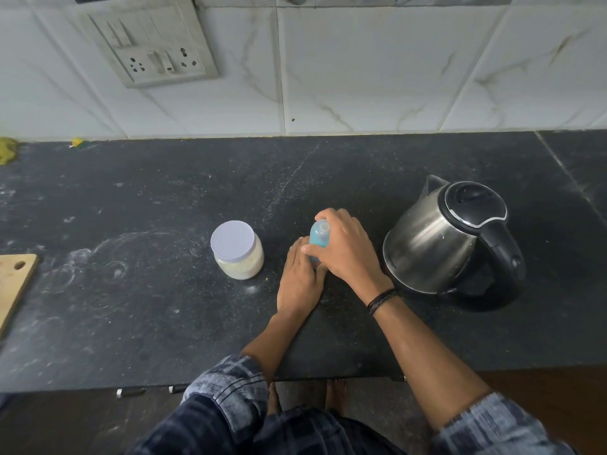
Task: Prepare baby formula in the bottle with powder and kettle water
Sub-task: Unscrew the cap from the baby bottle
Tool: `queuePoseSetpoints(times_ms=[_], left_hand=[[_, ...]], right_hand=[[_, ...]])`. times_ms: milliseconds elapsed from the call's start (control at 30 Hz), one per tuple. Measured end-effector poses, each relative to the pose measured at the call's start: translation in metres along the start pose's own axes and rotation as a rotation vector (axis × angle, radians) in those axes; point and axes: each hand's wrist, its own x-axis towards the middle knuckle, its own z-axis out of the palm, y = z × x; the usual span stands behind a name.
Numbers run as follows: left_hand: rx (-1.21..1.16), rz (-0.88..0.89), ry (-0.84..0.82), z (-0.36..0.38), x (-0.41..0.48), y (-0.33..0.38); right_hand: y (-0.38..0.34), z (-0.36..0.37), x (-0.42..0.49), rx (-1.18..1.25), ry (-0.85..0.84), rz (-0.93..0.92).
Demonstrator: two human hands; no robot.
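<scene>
A small blue baby bottle (318, 237) stands upright on the black counter (164, 307), its clear cap on top. My left hand (300, 280) wraps its lower body from the near left. My right hand (343, 249) grips its upper part and cap from the right. To the left stands a clear powder jar (237, 249) with a white lid, shut, holding pale powder. At the right sits a steel electric kettle (450, 239) with a black lid and handle, lid closed, spout toward the wall.
A wooden cutting board (14, 287) lies at the left edge. A yellow-green cloth (7, 151) and a small yellow scrap (78, 142) lie by the tiled wall. A socket panel (151, 44) is on the wall. The counter's front edge runs just before my body.
</scene>
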Motion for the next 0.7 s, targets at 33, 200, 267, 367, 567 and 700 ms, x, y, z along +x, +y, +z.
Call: queuePoseSetpoints(times_ms=[33,200,267,367,567,700], left_hand=[[0.001,-0.002,-0.003,0.0001,-0.0002,-0.0005],[-0.006,-0.011,-0.001,-0.0002,-0.0007,-0.0004],[-0.013,-0.007,-0.002,-0.0004,-0.0007,-0.0003],[-0.017,-0.006,-0.003,-0.0004,-0.0006,-0.0009],[-0.021,-0.020,-0.003,0.0001,-0.0005,-0.0013],[-0.028,-0.010,-0.005,-0.0019,-0.0009,0.0020]], right_hand=[[0.0004,0.0007,-0.0001,-0.009,-0.002,-0.003],[0.0023,0.0017,-0.0001,0.000,-0.025,-0.019],[0.0026,0.0023,-0.0003,0.003,-0.021,-0.012],[0.0022,0.0036,-0.0005,-0.008,-0.008,0.008],[0.0020,0.0035,0.0004,-0.011,-0.012,0.012],[0.0021,0.0019,0.0007,0.006,-0.023,0.003]])
